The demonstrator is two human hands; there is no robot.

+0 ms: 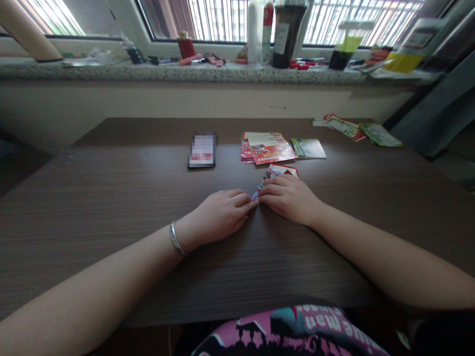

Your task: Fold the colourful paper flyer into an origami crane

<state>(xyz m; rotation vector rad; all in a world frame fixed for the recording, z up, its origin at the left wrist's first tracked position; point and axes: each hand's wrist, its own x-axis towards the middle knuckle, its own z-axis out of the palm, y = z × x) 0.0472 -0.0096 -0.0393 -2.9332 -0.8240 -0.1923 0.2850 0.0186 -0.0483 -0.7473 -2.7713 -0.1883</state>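
Observation:
On the table a folded printed leaflet (267, 177), with a red border, cream area and colourful pictures, lies partly under my right hand (293, 200). The fingers of that hand are bent over it and hold it down near its lower corner. My left hand (226, 212), with a silver bracelet at the wrist, meets the same corner from the left. Its fingers are closed together at the tip of the paper. Both hands' fingertips nearly touch each other there, and my right hand hides much of the leaflet's right part.
Beyond my hands lie a stack of red leaflets (272, 151), a small green-white stack (309, 149) and a phone (202, 152). More green and red papers (345, 127) lie at the far right. Bottles (287, 37) and small items line the stone windowsill (166, 73).

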